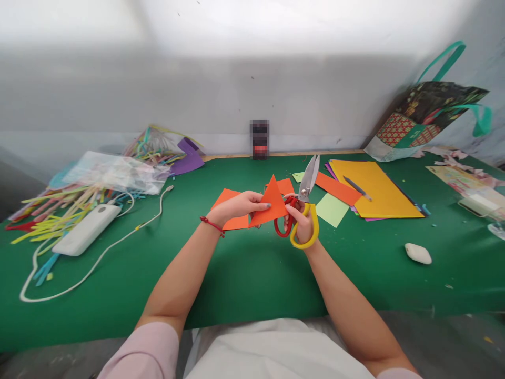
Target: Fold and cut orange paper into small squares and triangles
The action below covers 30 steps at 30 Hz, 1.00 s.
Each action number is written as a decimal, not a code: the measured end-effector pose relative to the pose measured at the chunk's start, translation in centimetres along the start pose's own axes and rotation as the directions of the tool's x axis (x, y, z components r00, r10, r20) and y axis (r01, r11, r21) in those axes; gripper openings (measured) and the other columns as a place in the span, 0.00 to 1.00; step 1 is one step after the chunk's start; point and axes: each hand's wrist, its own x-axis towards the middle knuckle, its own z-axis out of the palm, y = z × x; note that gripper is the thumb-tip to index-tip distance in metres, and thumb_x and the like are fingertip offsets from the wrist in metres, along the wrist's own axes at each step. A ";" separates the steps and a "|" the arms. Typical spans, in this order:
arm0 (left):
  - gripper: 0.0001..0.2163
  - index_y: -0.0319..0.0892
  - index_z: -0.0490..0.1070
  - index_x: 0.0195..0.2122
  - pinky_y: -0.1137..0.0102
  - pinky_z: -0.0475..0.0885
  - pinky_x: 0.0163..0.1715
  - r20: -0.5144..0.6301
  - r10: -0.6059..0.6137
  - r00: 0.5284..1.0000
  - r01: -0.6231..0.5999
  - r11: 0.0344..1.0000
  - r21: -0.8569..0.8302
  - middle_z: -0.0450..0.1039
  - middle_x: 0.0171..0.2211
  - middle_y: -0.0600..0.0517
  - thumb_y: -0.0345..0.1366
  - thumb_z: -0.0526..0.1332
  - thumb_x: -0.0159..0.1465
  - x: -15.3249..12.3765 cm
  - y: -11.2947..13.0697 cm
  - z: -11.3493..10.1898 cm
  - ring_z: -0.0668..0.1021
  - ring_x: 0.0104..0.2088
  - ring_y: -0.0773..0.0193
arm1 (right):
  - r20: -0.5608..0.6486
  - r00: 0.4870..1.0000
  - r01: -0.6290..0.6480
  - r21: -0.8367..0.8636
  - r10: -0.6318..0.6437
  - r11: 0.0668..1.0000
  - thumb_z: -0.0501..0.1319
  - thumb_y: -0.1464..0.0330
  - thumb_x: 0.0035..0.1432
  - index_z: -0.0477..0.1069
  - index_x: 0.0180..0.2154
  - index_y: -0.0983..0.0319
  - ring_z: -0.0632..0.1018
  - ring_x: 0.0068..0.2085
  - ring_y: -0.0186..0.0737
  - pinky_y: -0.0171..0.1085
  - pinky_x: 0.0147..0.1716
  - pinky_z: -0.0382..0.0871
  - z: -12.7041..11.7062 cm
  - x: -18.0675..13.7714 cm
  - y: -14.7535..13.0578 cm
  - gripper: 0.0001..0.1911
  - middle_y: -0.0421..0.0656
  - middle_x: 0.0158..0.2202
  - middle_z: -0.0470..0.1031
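My left hand [236, 205] pinches an orange paper triangle [271, 206] at its left edge, holding it up over the green table [252, 268]. My right hand [302, 221] has its fingers through the red and yellow handles of a pair of scissors [303, 202], whose silver blades point up and away just right of the triangle. More orange paper [232, 210] lies flat under my left hand. A red string bracelet circles my left wrist.
A stack of yellow and orange sheets [374, 195] with a pencil lies at right, a light green scrap beside it. A white eraser [418, 253], a gift bag [426, 118], a white power bank [87, 229] with cable and a pile of coloured strips [59, 216] surround the middle.
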 end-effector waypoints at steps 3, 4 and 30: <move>0.15 0.38 0.72 0.31 0.70 0.69 0.25 0.019 -0.028 0.999 0.028 0.999 0.016 0.72 0.25 0.52 0.47 0.61 0.55 0.1 0.1 0.1 0.74 0.24 0.66 | -0.026 1.000 0.012 0.008 -0.012 1.000 0.58 0.63 0.54 0.67 0.38 0.60 0.64 0.13 0.28 0.30 0.10 0.61 0.0 0.0 0.1 0.10 0.32 0.17 0.63; 0.15 0.38 0.72 0.31 0.70 0.69 0.25 0.028 -0.038 0.999 0.037 0.999 0.021 0.71 0.24 0.53 0.47 0.61 0.55 0.1 0.1 0.1 0.74 0.23 0.66 | -0.038 0.999 0.021 0.014 -0.020 1.000 0.58 0.62 0.54 0.67 0.38 0.60 0.64 0.13 0.28 0.30 0.10 0.61 0.0 0.1 0.1 0.10 0.32 0.17 0.63; 0.15 0.38 0.71 0.26 0.71 0.69 0.25 0.012 -0.051 0.999 0.051 0.999 -0.003 0.70 0.23 0.53 0.47 0.63 0.54 -0.2 0.0 -0.3 0.74 0.22 0.67 | 0.053 0.999 -0.011 0.025 0.010 1.000 0.61 0.62 0.52 0.67 0.40 0.58 0.64 0.15 0.30 0.32 0.11 0.63 -0.1 0.0 -0.2 0.13 0.33 0.19 0.62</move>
